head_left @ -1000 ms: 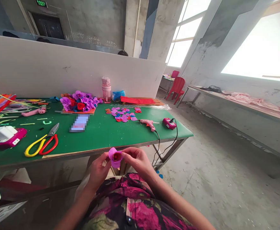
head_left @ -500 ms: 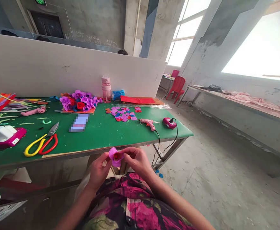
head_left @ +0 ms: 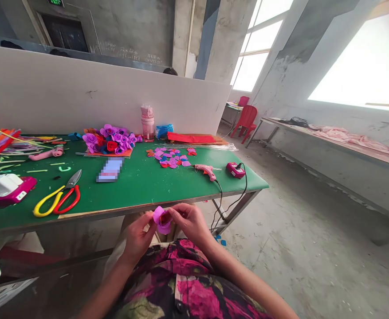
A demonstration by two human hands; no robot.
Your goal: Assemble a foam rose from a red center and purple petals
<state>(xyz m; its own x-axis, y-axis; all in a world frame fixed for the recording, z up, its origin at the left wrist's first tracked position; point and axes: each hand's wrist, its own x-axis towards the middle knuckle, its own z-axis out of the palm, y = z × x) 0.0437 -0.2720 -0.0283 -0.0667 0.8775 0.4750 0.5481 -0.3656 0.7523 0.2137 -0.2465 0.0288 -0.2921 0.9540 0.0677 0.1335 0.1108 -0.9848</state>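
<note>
Between my two hands, above my lap and just off the table's front edge, is a purple paper flower [head_left: 163, 223] with a darker centre. My left hand [head_left: 140, 232] pinches its left petal between thumb and fingers. From the other side, my right hand [head_left: 189, 222] is closed on the flower's right edge, its fingertips covering part of the centre. On the green table [head_left: 137, 188] beyond lie loose purple, red and blue petals [head_left: 171, 158] and a pink glue gun [head_left: 207, 171]. A pile of finished paper flowers [head_left: 111, 139] sits farther back.
Scissors [head_left: 64, 195] with yellow and red handles lie at the left, near a magenta power block [head_left: 13, 192] and coloured stems [head_left: 1, 144]. A pink bottle [head_left: 147, 124] stands by the white partition [head_left: 108, 95]. The glue gun's cord hangs over the right edge near another power block [head_left: 235, 170].
The flower has shifted slightly right and turned. My right fingertips have moved in over its centre, while my left hand keeps its pinch.
</note>
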